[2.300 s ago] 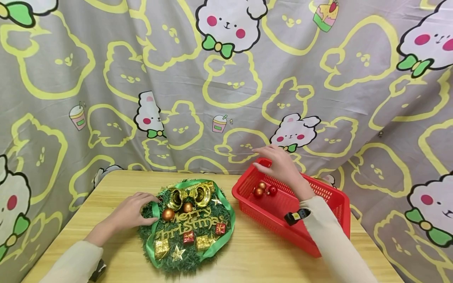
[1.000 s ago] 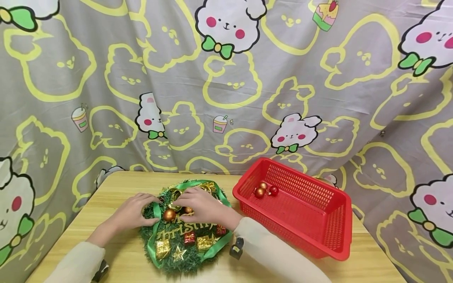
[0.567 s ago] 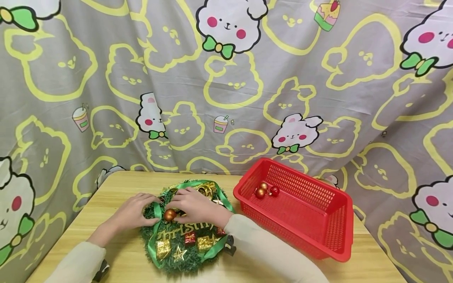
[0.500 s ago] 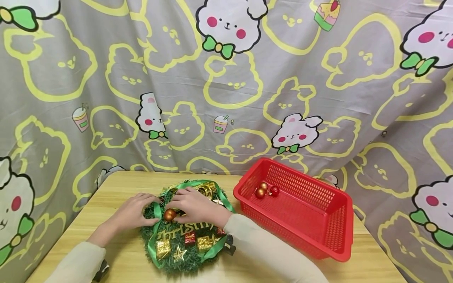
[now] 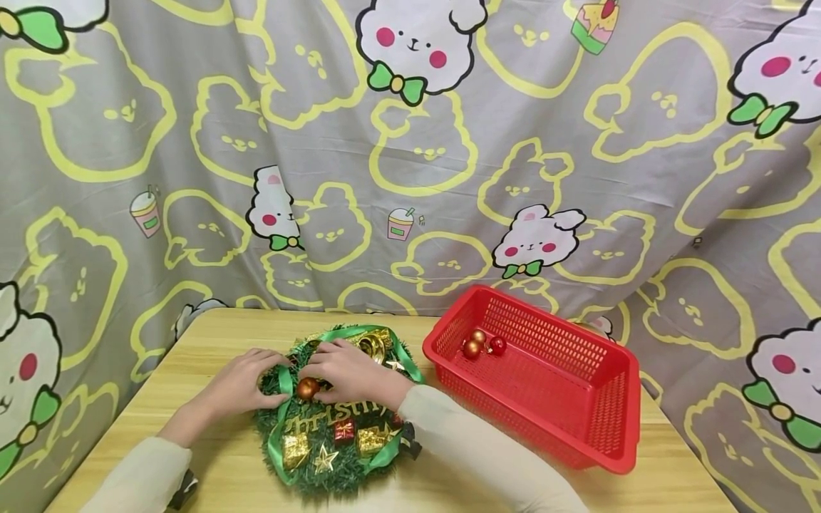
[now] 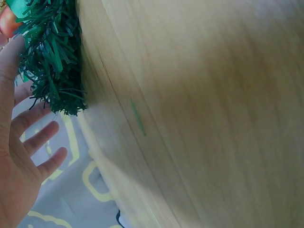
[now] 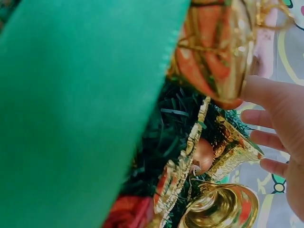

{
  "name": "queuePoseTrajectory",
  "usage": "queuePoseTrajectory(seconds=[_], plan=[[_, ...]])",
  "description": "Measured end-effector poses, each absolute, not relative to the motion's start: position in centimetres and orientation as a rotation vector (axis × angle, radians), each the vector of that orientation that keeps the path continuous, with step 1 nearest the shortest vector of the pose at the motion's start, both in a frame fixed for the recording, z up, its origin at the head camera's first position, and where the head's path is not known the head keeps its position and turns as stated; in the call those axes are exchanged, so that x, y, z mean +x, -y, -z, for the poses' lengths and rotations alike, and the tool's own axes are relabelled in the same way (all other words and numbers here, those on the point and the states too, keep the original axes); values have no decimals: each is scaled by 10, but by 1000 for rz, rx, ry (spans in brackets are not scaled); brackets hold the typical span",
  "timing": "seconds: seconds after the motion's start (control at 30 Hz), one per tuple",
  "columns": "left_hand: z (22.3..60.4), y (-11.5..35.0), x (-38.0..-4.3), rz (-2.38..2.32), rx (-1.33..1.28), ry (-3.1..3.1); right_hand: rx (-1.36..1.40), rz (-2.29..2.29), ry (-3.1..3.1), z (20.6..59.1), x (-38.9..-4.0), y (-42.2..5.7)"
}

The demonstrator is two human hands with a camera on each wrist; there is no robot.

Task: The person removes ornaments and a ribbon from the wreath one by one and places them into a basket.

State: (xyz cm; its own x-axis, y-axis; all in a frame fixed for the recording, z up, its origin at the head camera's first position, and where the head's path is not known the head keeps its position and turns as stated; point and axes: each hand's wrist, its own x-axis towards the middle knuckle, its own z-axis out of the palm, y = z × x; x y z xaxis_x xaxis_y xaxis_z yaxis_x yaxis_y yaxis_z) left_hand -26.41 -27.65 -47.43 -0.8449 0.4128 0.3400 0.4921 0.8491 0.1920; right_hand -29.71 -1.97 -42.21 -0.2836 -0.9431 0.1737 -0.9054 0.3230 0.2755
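Note:
A green Christmas wreath [image 5: 349, 479] lies on the wooden table, bearing a green ribbon [image 5: 284, 379], gold lettering [image 5: 343, 412], gift boxes and stars. My left hand [image 5: 237, 388] grips its left edge, thumb in front and fingers behind. In the left wrist view the outer fingers [image 6: 40, 138] spread past the tinsel. My right hand [image 5: 353, 377] reaches over the upper part, its thumb and forefinger at an orange bauble [image 5: 308, 389]. The right wrist view shows the thumb against this bauble [image 7: 230, 103], partly behind a gold gift box [image 7: 223, 52]. Below it are gold bells [image 7: 221, 206] and another bauble [image 7: 203, 154].
A red perforated basket [image 5: 545, 445] stands to the right of the wreath. Inside it sit two orange baubles [image 5: 472, 349] and a red bauble [image 5: 497, 346] near its left end. A printed curtain [image 5: 423, 164] hangs behind the table [image 5: 212, 342].
From over the basket, my right hand has come left and down onto the wreath, then slightly further left to the orange bauble. The left hand stays at the wreath's edge.

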Motion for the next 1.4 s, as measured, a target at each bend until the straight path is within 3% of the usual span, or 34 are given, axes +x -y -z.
queuePoseTrajectory(seconds=[1.4], plan=[[472,276,-262,410,-663,2763,1617,261,2291,431,-291,30]])
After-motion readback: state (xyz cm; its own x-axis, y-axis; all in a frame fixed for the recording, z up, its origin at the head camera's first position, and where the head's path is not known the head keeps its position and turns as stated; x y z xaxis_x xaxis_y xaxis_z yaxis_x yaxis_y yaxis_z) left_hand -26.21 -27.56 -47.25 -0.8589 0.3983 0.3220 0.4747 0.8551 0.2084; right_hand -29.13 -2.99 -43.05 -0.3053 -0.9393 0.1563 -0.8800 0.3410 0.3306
